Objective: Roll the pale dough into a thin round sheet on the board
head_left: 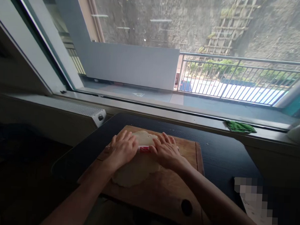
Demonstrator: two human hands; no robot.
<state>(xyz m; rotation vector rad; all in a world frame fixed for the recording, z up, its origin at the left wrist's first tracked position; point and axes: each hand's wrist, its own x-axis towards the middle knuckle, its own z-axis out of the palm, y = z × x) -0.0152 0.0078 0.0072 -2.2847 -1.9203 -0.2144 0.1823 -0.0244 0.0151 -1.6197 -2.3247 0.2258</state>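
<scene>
A pale sheet of rolled-out dough (134,173) lies on a wooden board (171,191). Across it runs a rolling pin (145,149), of which only a short white stretch with a red label shows between my hands. My left hand (124,145) rests palm down over the pin's left part, fingers stretched forward and close together. Over the right part lies my right hand (166,150), its fingers stretched and spread, with the thumb pointing toward the label. Both hands hide the pin's ends. Dough shows beyond the pin and on the near side of it.
The board sits on a black table (223,156) beside a large window. A green cloth (240,127) lies on the sill. At the left stands a white radiator (89,112). Toward the right table edge is a partly blurred flat item (254,202). The board has a dark round hole (186,207).
</scene>
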